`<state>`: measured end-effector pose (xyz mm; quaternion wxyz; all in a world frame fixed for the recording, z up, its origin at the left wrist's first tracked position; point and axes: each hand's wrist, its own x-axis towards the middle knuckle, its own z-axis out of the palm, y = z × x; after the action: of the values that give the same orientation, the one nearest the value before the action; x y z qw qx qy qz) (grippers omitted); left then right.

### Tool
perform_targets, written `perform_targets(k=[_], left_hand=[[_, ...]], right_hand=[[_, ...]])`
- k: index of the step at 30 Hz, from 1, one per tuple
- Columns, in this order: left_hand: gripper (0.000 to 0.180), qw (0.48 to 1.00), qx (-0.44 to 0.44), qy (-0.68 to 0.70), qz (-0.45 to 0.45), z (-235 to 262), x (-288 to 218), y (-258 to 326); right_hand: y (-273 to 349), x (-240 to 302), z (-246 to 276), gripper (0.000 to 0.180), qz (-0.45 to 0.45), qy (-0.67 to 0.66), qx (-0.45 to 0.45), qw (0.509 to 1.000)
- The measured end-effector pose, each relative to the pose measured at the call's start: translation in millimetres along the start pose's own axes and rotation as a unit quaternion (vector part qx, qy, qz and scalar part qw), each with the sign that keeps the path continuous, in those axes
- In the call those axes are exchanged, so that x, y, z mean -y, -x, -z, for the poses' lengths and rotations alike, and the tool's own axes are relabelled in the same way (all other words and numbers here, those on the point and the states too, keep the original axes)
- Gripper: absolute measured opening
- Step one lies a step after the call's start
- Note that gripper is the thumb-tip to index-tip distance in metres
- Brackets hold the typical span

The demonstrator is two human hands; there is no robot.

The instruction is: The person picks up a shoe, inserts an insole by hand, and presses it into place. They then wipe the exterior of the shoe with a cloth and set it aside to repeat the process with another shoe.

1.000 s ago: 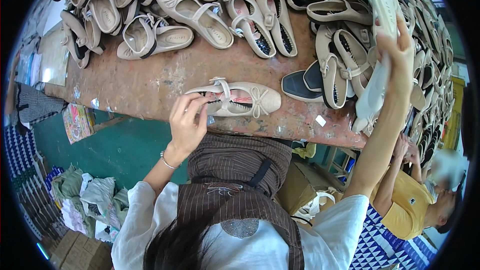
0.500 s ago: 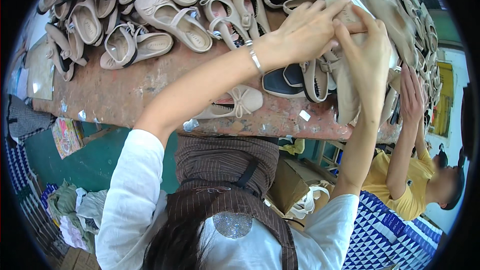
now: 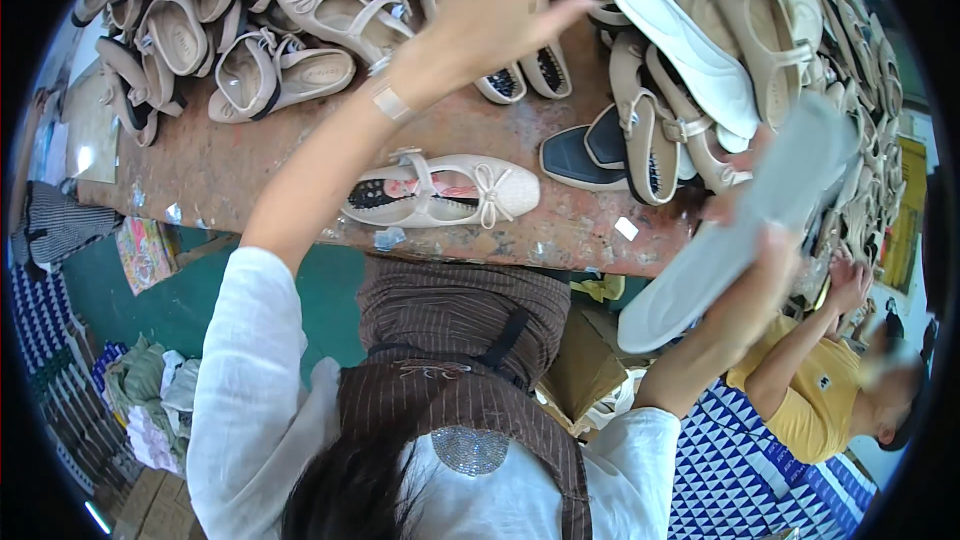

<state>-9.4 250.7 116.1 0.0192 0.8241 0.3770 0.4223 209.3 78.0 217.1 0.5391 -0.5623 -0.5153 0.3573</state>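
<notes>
My left hand [image 3: 500, 15] hangs over the far middle of the table, fingers spread, nothing in it, smeared by motion. My right hand [image 3: 768, 240] grips a long pale insole [image 3: 690, 280] near its middle; the insole slants past the table's front edge and its upper end is blurred. A second insole, white [image 3: 685, 50], lies among the beige shoes at the right. Below my left forearm, a beige strap shoe [image 3: 450, 190] with a bow rests on its own, its toe pointing right. Dark square-toed pieces [image 3: 580, 158] lie beside another beige shoe [image 3: 652, 155].
Many beige shoes [image 3: 180, 35] are heaped at the far left, with more piled along the right. The worn table [image 3: 230, 175] has a small white scrap [image 3: 626, 229] near its front edge. A person in a yellow top [image 3: 790, 390] works at the right. A cardboard box [image 3: 580, 360] stands below the table.
My hands were together over the shoes at the right. They have parted: the left swung left and opened, while the right came nearer with the pale insole.
</notes>
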Motion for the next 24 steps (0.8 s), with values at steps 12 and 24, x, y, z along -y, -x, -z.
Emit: perform_targets(k=[12,24], left_hand=[[0.057,0.846,0.080,0.022,0.527,105.0,-56.0,251.3],[0.074,0.837,0.059,0.161,0.520,94.5,-32.9,250.1]], right_hand=[[60.1,-125.1,-93.9,0.041,0.229,0.389,0.303,0.840],[66.9,-151.4,-171.1,0.026,0.204,0.246,0.295,0.900]])
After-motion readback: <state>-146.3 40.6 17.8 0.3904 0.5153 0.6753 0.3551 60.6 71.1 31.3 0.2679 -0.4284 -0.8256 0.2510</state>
